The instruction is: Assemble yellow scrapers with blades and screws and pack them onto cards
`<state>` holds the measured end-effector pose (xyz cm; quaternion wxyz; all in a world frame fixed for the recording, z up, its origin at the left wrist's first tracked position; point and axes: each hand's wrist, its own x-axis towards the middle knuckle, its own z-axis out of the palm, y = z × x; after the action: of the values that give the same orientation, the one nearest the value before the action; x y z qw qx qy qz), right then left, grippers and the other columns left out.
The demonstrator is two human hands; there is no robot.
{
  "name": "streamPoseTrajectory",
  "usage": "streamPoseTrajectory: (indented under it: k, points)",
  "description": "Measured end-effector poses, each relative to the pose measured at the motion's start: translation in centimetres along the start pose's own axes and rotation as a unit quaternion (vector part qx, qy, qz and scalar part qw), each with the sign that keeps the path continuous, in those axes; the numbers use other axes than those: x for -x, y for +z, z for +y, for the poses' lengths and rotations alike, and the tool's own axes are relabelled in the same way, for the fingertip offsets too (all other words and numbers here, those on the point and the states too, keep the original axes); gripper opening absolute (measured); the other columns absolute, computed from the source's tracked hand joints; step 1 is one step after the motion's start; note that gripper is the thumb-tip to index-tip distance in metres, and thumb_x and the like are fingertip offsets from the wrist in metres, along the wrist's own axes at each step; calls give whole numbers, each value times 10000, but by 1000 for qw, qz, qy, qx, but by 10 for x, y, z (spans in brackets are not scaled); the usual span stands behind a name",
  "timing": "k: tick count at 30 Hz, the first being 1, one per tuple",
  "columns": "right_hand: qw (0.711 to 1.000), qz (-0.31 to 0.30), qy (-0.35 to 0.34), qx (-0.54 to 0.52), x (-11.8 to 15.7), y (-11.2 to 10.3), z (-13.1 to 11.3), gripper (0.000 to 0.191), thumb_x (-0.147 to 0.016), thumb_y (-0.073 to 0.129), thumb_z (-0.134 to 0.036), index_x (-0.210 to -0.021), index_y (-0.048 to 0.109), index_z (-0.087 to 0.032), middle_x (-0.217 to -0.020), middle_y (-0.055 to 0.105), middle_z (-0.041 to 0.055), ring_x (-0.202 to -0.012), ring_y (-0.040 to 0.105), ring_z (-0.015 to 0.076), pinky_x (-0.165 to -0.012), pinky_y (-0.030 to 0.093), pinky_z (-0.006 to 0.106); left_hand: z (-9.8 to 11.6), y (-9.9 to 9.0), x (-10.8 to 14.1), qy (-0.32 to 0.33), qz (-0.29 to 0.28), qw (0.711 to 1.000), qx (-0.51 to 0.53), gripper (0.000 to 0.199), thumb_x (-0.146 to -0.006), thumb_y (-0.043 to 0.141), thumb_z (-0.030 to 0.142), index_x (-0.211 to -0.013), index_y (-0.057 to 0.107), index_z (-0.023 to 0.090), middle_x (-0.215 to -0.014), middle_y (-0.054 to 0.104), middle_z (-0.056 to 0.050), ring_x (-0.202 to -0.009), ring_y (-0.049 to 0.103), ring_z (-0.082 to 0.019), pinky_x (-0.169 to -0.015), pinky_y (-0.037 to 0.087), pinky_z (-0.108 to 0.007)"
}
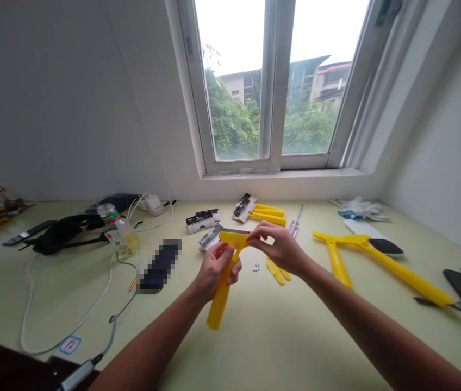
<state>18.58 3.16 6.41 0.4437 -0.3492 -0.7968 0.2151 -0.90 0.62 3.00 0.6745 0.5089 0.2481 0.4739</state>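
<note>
Pale green and flat, the worktop (263, 347) spreads out in front of you. At the near left, a small tag (69, 345) with a red number is stuck close to its edge, and a white cord (24, 320) loops just beside it.

Near the middle, your left hand (218, 271) is wrapped around the handle of the yellow tool (221, 298). It is tipped, with the handle end near you and its wide head farther away. Your right hand (275, 247) has its fingertips pinched on the right end of that head.

A bit farther, a dark, blurry patch (161, 266) lies left of your hands. Just to the right of the tool are two flat yellow pieces (278, 271) and some tiny metal bits (256, 267). More yellow tools (402, 269) lie at the right.

Past those, a bottle (120, 236) with yellow liquid leans at the left, near black straps (65, 231). Black and white packs (203, 220) sit in the far middle, with yellow handles (269, 217) beside one, and a screwdriver (294, 224) lies to their right.

Farthest away, the window (273, 108) shows green trees (230, 122) and buildings (332, 81).
</note>
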Motion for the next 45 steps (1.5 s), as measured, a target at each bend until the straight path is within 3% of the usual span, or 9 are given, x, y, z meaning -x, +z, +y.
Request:
streamPoseTrajectory:
  k: [9,15,18,24,29,31,34,39,45]
  points:
    - [998,-39,42,14,1,-2,6,185,-809,674,-397,-791,704,-215,-830,606,30,-782,565,165,-710,459,305,-4,0,-1,-15,-12,1000,12,305,-854,629,393,-1042,557,164,-562,453,47,-426,347,-47,-383,280,-152]
    - [987,-20,-25,157,4,4,7,143,-853,642,-327,-774,708,-228,-771,614,32,-797,539,184,-816,380,382,-6,0,-1,-21,11,1000,-2,341,-777,714,303,-1035,558,145,-563,439,62,-428,333,-38,-378,275,-152]
    - [995,-13,13,101,3,4,9,93,-826,665,-319,-841,670,-227,-834,605,26,-814,538,177,-782,406,342,-5,2,0,-17,11,1000,-5,355,-771,710,286,-1059,560,142,-559,436,67,-423,344,-40,-377,283,-156]
    - [990,-57,128,-12,3,5,21,326,-784,670,-445,-991,547,-225,-1010,608,41,-947,569,200,-775,449,321,-7,5,-1,-24,5,1000,-9,336,-777,684,301,-1048,542,161,-549,434,76,-406,331,-37,-368,284,-154]
    - [992,-43,112,41,-2,-10,34,344,-893,502,-489,-1094,539,-213,-1100,624,80,-1003,601,199,-836,475,333,-13,1,-4,-31,55,998,18,371,-716,728,311,-984,509,178,-632,440,70,-439,340,-26,-367,277,-137]
    - [969,-24,138,202,-4,-25,47,329,-946,398,-431,-1138,547,-208,-1113,627,95,-1027,596,199,-879,457,337,-15,-2,-6,-29,83,996,33,366,-694,740,298,-937,491,183,-703,460,58,-448,352,-15,-367,276,-135]
    - [891,-23,221,395,-1,-44,74,375,-943,370,-371,-1214,564,-198,-1099,629,144,-1054,585,264,-912,419,421,-17,-5,-8,-28,103,993,43,357,-689,740,278,-913,478,184,-791,479,43,-460,375,-5,-371,281,-136]
    - [826,-75,328,452,10,-42,108,444,-911,377,-471,-1191,615,-222,-1047,663,183,-974,623,331,-807,438,485,-18,-6,-8,-30,89,995,45,340,-716,720,267,-941,482,178,-765,464,50,-458,382,-8,-375,287,-137]
    - [807,-103,359,459,8,-38,108,304,-841,481,-333,-1064,656,-223,-987,693,151,-912,651,303,-752,446,415,-19,-5,-7,-33,83,995,42,376,-709,729,286,-973,483,177,-727,454,58,-449,376,-16,-371,286,-141]
